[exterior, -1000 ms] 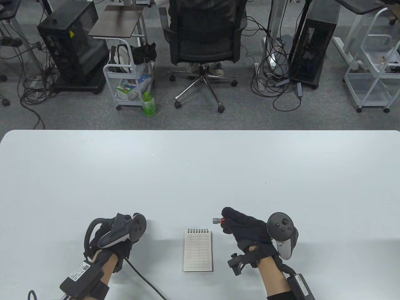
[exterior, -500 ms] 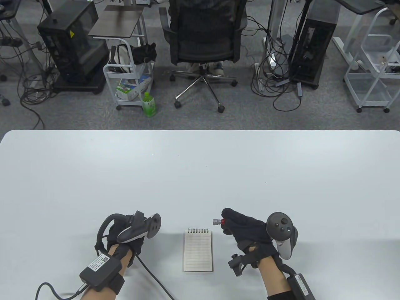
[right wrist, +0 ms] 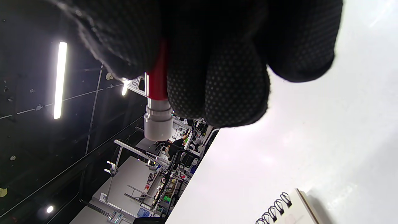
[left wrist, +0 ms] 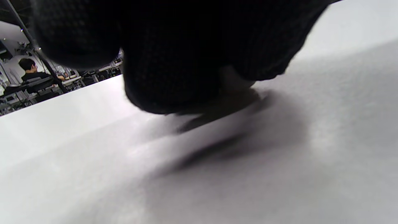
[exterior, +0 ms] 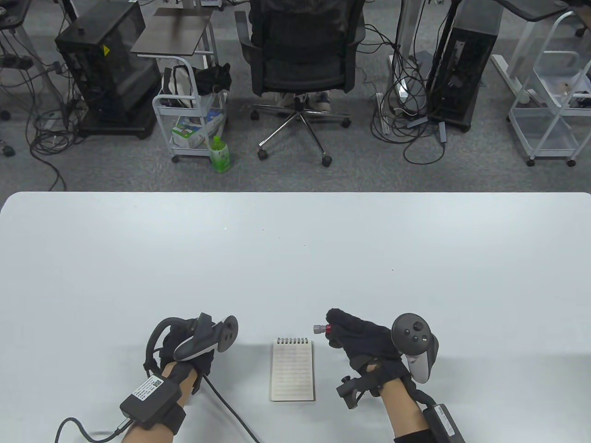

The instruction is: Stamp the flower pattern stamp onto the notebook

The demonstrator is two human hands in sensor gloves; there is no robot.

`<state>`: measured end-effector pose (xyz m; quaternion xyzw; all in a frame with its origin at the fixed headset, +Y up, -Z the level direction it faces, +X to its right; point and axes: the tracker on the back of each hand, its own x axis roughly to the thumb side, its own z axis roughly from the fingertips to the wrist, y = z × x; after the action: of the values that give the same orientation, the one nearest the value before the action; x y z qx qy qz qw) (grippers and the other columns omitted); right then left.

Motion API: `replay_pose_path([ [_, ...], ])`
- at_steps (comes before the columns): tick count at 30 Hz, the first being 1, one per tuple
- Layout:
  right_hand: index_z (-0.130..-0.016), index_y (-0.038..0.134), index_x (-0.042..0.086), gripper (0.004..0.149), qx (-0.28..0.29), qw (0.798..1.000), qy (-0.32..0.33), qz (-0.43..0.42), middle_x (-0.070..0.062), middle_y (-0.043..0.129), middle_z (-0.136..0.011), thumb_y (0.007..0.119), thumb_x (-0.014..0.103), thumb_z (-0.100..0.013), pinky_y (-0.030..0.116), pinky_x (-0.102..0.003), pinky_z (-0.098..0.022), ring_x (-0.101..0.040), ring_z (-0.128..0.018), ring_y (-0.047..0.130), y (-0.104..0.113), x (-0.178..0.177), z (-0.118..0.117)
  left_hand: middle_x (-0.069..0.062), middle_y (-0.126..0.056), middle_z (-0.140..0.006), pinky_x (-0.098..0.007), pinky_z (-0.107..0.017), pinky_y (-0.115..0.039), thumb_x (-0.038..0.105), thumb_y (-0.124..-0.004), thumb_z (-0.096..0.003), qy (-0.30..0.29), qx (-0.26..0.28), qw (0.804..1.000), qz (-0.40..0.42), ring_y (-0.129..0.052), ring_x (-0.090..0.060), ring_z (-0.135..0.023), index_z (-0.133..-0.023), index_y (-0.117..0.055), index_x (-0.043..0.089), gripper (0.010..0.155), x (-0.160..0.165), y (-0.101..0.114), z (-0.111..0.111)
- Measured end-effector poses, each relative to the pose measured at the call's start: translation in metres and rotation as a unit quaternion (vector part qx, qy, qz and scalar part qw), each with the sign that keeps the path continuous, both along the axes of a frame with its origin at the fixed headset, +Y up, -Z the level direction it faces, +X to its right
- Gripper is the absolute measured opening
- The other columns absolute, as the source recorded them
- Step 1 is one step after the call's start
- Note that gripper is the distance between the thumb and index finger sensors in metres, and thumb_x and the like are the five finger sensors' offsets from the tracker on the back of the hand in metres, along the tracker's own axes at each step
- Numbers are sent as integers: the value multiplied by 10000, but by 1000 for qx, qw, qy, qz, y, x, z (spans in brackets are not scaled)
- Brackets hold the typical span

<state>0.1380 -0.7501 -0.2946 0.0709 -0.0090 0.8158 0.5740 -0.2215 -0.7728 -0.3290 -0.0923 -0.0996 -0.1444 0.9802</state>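
A small spiral notebook point(exterior: 292, 369) lies open on the white table point(exterior: 295, 258) between my hands, showing a lined page. Its top corner also shows in the right wrist view point(right wrist: 292, 208). My right hand point(exterior: 334, 328) grips a red stamp point(exterior: 319, 328) with a grey tip pointing left, just above and to the right of the notebook's top edge. In the right wrist view the stamp point(right wrist: 158, 121) sticks out from under my fingers point(right wrist: 217, 93). My left hand point(exterior: 203, 353) rests on the table left of the notebook, its fingers point(left wrist: 168, 62) curled down onto the surface.
The left glove's cable point(exterior: 226, 410) trails across the table towards the front edge, left of the notebook. Beyond the far table edge stand an office chair point(exterior: 300, 60), a cart point(exterior: 194, 110) and a green bottle point(exterior: 220, 154) on the floor.
My left hand slid right, closer to the notebook, then stopped. My right hand with the stamp has barely moved.
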Motion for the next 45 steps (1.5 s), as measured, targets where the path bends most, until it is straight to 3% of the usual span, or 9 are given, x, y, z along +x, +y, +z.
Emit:
replay_pose_path([
  [4,-841,838,182,452,-7,1000,0,-17,-149,961,-684,856,285,-401,802,-553,-476,-337,-518,1049,-1,-2,0,-90,-1004,-704,-473,-371,-851,378,-831,-379,16,22,992,120,-1049,-208,-438,-808,-871,159,484,-7,22,3],
  [8,-851,824,158,462,-17,998,1,-54,-161,956,-688,853,272,-404,804,-555,-472,-338,-517,1051,-1,-5,1,-83,-995,-717,-496,-412,-836,384,-827,-383,1,42,960,277,-1045,-210,-449,-818,-860,165,488,-6,48,10],
  [13,-851,821,151,467,-25,995,-3,-101,-162,960,-682,857,271,-401,810,-550,-467,-332,-508,1057,-1,-11,2,-96,-996,-712,-538,-446,-809,378,-831,-391,-12,35,872,487,-1042,-222,-444,-818,-862,148,486,4,61,19],
  [18,-851,822,160,465,-31,991,22,-127,-155,961,-687,857,274,-402,809,-548,-470,-328,-512,1056,-1,-22,3,-94,-1004,-704,-539,-439,-814,379,-836,-390,-7,41,791,610,-1049,-220,-433,-812,-866,146,483,21,53,30],
  [20,-852,822,164,464,-33,990,34,-131,-153,961,-688,857,275,-403,809,-548,-471,-327,-515,1056,-1,-27,4,-96,-1009,-701,-540,-436,-814,377,-838,-391,-4,30,773,634,-1050,-223,-426,-810,-869,142,482,28,45,34],
  [23,-854,821,170,463,-36,989,47,-133,-150,958,-694,855,276,-404,807,-548,-475,-327,-518,1054,-2,-34,5,-91,-1012,-703,-536,-434,-818,379,-832,-395,-19,19,774,632,-1055,-216,-427,-813,-868,145,480,35,33,35],
  [26,-856,819,173,463,-40,989,59,-131,-150,956,-698,854,276,-406,803,-549,-478,-329,-522,1051,-4,-40,6,-99,-1009,-707,-538,-432,-816,371,-823,-402,-31,5,757,653,-1054,-222,-430,-819,-860,137,480,38,28,35],
  [40,-856,819,179,460,-46,989,67,-121,-144,956,-699,852,280,-408,802,-549,-480,-327,-526,1049,-9,-52,6,-101,-1014,-706,-540,-427,-821,368,-816,-405,-34,11,759,650,-1062,-225,-432,-819,-859,130,480,45,26,38],
  [45,-845,829,183,456,-13,996,41,-82,-137,969,-680,860,286,-403,814,-538,-473,-316,-506,1061,-6,-52,9,-104,-1014,-707,-541,-428,-821,362,-819,-405,-35,5,760,649,-1063,-226,-433,-817,-860,130,475,45,26,39],
])
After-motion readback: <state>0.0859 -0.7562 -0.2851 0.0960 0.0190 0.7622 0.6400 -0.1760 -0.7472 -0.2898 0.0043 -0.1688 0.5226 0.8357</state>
